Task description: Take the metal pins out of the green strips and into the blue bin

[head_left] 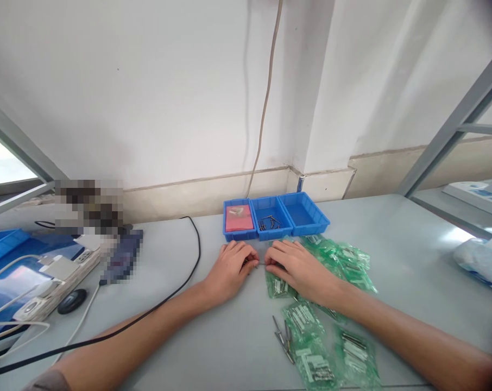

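My left hand (232,271) is closed, its fingers curled around small metal pins whose ends show at the fingertips. A thin metal pin (262,264) bridges the gap to my right hand (297,267), where thumb and fingers pinch its other end. Under and around my right hand lie green plastic bags (303,317) with metal pins and white strips inside. Several loose metal pins (284,339), each thin with a thicker section, rest on the table left of the nearer bags. More pins lie in the middle blue bin (284,231), beyond my hands.
Beside the middle bin stand a left blue bin (240,235) holding a pink sheet and a right blue bin (321,221). A black cable (199,244) crosses the table and my left forearm. A power strip (58,285) sits left, a plastic-wrapped bundle (482,260) right.
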The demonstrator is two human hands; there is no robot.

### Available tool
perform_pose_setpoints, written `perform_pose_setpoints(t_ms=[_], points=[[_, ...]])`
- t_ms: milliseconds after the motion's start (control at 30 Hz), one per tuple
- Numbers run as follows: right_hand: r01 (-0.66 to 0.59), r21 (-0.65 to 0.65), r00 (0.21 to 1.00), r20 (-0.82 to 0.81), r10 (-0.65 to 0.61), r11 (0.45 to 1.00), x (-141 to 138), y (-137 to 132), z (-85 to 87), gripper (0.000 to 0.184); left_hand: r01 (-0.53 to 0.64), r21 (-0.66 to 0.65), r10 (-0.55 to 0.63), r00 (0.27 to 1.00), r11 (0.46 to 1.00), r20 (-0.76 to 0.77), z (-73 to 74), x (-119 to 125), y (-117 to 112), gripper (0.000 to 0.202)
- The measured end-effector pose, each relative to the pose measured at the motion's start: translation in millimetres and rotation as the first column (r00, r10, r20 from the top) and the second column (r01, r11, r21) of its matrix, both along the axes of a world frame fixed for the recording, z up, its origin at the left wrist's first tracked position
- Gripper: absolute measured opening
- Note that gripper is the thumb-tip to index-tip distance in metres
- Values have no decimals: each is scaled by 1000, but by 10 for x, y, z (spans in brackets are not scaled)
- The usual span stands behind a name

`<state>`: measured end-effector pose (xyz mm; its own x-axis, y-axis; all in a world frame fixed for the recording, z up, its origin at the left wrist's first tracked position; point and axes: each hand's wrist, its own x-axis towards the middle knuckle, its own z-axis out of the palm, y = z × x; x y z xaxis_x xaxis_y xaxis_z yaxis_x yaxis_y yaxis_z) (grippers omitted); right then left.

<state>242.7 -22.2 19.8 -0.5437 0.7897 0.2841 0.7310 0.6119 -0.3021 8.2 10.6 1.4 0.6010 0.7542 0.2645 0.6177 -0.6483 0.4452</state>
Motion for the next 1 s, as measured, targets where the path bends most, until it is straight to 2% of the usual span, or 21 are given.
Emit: perform_pose_setpoints(t_ms=[333, 567, 700, 833, 1000], points=[[40, -10, 997, 67, -39, 999, -56, 26, -11, 16, 36, -17, -36, 999, 999, 31, -11, -11, 14, 11], [54, 100, 984, 163, -70, 993, -52, 41, -39, 16, 24, -5, -24, 999, 1000, 37, -29, -5, 11, 7], [98, 122, 973, 198, -121, 988, -20, 26, 9, 16, 5, 7, -5, 1000, 1000, 22, -39, 2, 10, 9], [144, 60, 974, 165, -152, 988, -4, 10, 83, 17, 12, 16, -12, 1000, 1000, 23, -31, 1, -1, 9], [194, -51, 981, 35, -192, 980, 42, 15, 98, 24, 40, 46, -41, 999, 998, 1, 9, 0, -20, 6]])
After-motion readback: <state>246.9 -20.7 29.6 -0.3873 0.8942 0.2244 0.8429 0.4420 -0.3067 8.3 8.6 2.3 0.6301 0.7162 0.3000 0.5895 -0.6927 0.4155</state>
